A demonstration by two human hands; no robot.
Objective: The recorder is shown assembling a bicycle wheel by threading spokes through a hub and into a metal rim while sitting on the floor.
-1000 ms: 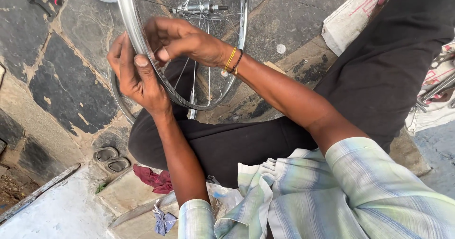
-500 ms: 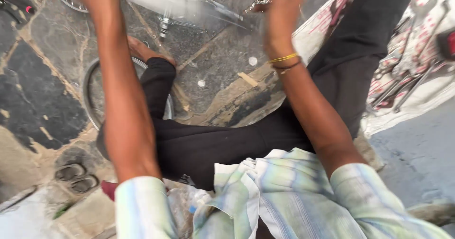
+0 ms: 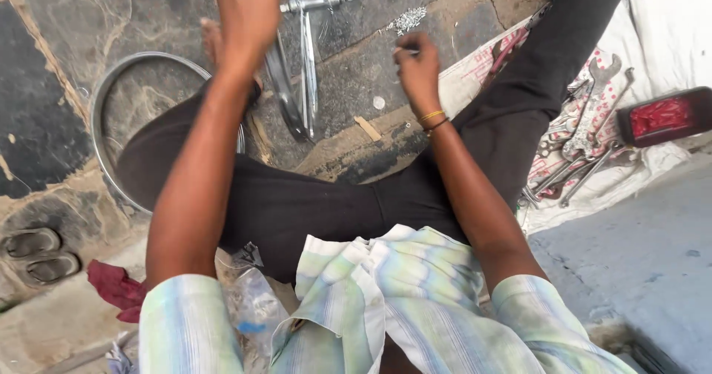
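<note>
While it stands on edge on the stone floor (image 3: pixel 460 3), the spoked silver bicycle wheel (image 3: pixel 293 85) runs away from the person, axle pointing right. Left hand (image 3: pixel 248 11) grips its rim, fingers partly cut off. Right hand (image 3: pixel 417 66) pinches something too small to identify, near scattered small metal bits (image 3: pixel 406 20).

A stone-paved floor (image 3: pixel 67 114) carried everything. On it lay a bare metal rim (image 3: pixel 111 92) at the left, a pair of sandals (image 3: pixel 33 255) and a red rag (image 3: pixel 115 289) at the near left, a heap of small metal parts (image 3: pixel 408 20) at the far centre, and a printed cloth (image 3: pixel 593 181) at the right bearing spanners (image 3: pixel 586 133) and a red box (image 3: pixel 664 116).
</note>
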